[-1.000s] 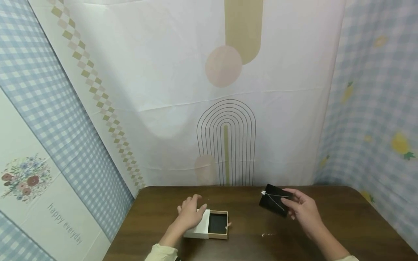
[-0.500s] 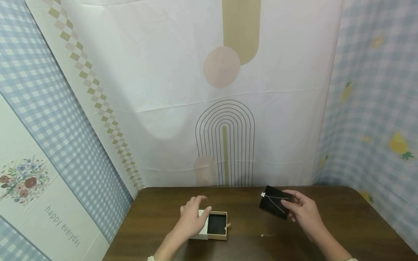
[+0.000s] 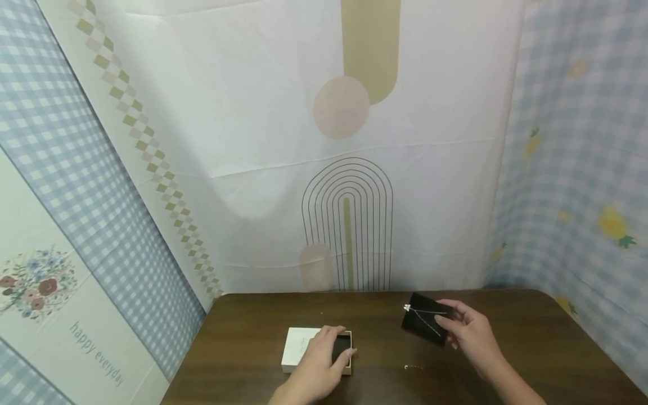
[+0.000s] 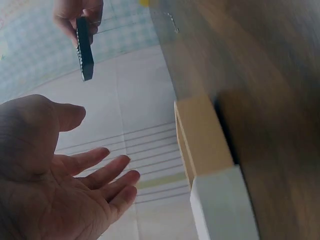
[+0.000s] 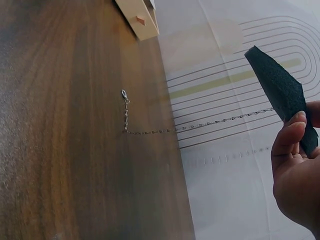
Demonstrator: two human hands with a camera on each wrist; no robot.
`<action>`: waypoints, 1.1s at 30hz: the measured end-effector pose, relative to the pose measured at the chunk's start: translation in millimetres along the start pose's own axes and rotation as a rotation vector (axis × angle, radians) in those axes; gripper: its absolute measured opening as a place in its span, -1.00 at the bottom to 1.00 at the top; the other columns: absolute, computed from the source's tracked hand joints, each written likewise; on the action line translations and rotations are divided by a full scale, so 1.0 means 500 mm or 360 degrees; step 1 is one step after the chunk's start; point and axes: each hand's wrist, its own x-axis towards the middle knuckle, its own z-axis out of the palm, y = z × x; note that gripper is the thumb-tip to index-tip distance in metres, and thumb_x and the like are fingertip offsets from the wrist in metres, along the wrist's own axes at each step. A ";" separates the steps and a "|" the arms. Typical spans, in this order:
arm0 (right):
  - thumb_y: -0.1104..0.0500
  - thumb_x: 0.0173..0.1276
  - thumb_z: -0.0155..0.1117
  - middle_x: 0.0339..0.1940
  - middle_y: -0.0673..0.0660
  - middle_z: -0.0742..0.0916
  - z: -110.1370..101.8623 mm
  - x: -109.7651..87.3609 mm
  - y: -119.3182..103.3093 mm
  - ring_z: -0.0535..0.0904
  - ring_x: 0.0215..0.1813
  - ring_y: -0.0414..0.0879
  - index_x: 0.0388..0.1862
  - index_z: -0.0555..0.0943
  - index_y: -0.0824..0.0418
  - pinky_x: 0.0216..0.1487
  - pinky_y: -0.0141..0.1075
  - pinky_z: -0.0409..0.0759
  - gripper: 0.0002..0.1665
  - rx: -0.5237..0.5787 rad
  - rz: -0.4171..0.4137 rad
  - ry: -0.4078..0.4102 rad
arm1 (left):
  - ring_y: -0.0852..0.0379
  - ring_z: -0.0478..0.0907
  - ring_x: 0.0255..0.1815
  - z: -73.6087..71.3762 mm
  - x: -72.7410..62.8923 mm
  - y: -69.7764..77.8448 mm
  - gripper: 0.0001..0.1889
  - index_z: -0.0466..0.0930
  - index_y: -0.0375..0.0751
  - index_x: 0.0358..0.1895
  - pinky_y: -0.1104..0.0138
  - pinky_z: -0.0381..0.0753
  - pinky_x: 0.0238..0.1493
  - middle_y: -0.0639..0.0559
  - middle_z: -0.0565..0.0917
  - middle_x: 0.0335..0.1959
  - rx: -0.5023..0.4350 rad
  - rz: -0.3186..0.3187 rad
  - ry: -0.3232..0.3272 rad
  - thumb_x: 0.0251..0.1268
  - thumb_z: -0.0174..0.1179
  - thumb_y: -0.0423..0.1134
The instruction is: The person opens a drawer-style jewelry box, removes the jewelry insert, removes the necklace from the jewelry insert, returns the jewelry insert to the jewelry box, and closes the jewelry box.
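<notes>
My right hand (image 3: 468,332) pinches a black necklace card (image 3: 424,318) by its right edge, holding it tilted above the table. A thin silver necklace (image 3: 430,311) with a small pendant lies across the card's face. Its chain (image 5: 150,132) trails down from the card, and the clasp end rests on the wood in the right wrist view. My left hand (image 3: 319,360) hovers over a white drawer box (image 3: 298,343), fingers loosely bent and holding nothing. The box's drawer (image 4: 202,137) is slid partly out, with a black lining (image 3: 341,346) inside. My hand hides part of the box.
The box stands on a brown wooden table (image 3: 243,320). At its back edge hangs a white patterned cloth (image 3: 263,236), with blue checked cloths (image 3: 567,169) at the sides. A small pull tab (image 5: 141,21) sticks out of the drawer front.
My left hand has moved right, from the box's white sleeve to over the drawer, uncovering the sleeve top. The right hand keeps the necklace card at nearly the same place.
</notes>
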 end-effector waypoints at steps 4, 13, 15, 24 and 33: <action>0.22 0.43 0.45 -0.33 -0.11 0.79 0.007 -0.007 0.000 0.53 -0.51 -0.21 0.35 0.56 0.33 -0.47 -0.34 0.60 -0.44 -0.0007 0.0019 -0.0011 | -0.11 0.61 0.31 0.019 0.006 0.012 -0.43 0.51 -0.18 0.44 -0.02 0.64 0.27 -0.07 0.65 0.33 0.0002 0.0036 -0.0015 0.65 0.10 0.14; 0.20 0.41 0.46 -0.34 -0.09 0.80 0.028 -0.016 0.000 0.53 -0.51 -0.21 0.34 0.58 0.30 -0.47 -0.35 0.58 -0.44 -0.0011 0.0035 -0.0058 | -0.09 0.60 0.41 0.055 0.025 0.055 -0.42 0.55 -0.18 0.43 -0.02 0.61 0.42 -0.03 0.71 0.31 -0.0306 0.0014 -0.0129 0.63 0.11 0.17; 0.21 0.41 0.46 -0.35 -0.09 0.79 0.033 -0.016 0.001 0.52 -0.52 -0.21 0.33 0.58 0.31 -0.48 -0.34 0.58 -0.45 -0.0009 0.0025 -0.0064 | 0.05 0.67 0.29 0.066 0.035 0.065 -0.44 0.57 -0.24 0.39 0.16 0.69 0.33 -0.04 0.74 0.23 -0.0451 0.0004 -0.0106 0.62 0.15 0.12; 0.21 0.41 0.45 -0.29 -0.03 0.82 0.048 -0.017 0.000 0.54 -0.51 -0.20 0.32 0.59 0.28 -0.49 -0.34 0.59 -0.46 -0.0029 0.0027 -0.0071 | 0.28 0.78 -0.10 0.097 0.071 0.099 -0.52 0.73 -0.31 0.14 0.43 0.73 -0.06 0.00 0.84 -0.07 -0.0818 -0.0106 0.0044 0.49 0.32 0.06; 0.22 0.43 0.43 -0.19 0.04 0.83 0.055 -0.024 0.002 0.53 -0.51 -0.20 0.37 0.57 0.29 -0.48 -0.34 0.58 -0.44 -0.0028 0.0035 -0.0108 | 0.23 0.80 -0.19 0.106 0.087 0.107 -0.61 0.73 -0.39 0.10 0.45 0.74 -0.21 0.00 0.82 -0.16 -0.1015 -0.0135 0.0043 0.48 0.36 -0.10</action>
